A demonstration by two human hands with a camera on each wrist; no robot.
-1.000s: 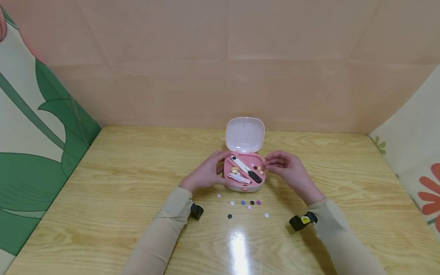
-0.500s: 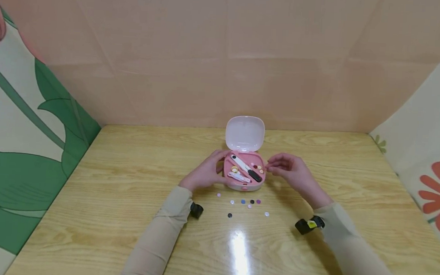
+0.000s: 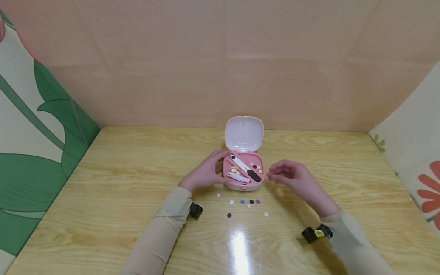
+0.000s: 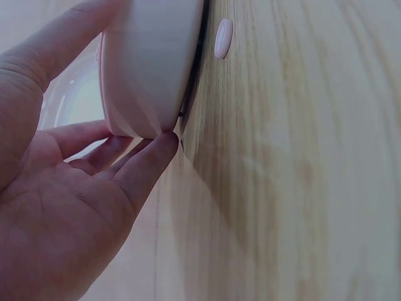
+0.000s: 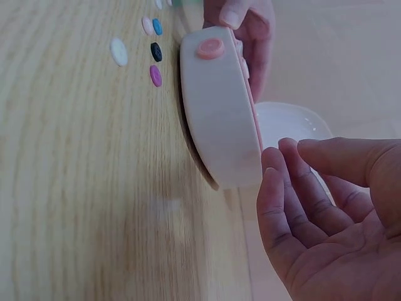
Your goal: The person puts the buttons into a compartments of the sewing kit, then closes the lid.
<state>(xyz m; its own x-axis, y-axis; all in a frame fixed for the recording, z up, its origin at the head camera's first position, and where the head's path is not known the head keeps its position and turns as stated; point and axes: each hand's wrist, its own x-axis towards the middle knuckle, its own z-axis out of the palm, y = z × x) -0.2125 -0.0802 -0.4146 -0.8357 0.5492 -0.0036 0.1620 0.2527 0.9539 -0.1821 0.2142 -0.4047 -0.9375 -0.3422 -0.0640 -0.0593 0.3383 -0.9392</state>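
A small pink and white box (image 3: 254, 187) stands on the table, its lid (image 3: 244, 133) raised. My left hand (image 3: 205, 173) grips the box's left side, thumb at the front and fingers behind; the left wrist view shows fingertips against the box wall (image 4: 147, 69). Inside lie a long white tool with a black end (image 3: 245, 168), a small white and pink item (image 3: 238, 177) and several buttons (image 3: 255, 167). Just right of the box, my right hand (image 3: 295, 179) hovers with loosely bent fingers. Nothing shows between its thumb and fingertips (image 5: 270, 179).
Several loose buttons lie before the box, among them a blue one (image 3: 242, 201), a purple one (image 3: 258, 201), a black one (image 3: 229, 215) and a white one (image 3: 266, 214). A pink backdrop (image 3: 170, 87) rises behind the wooden table (image 3: 103, 214).
My right hand has drawn back from the box's right edge, a little to the right and toward me. The left hand has kept its hold on the box.
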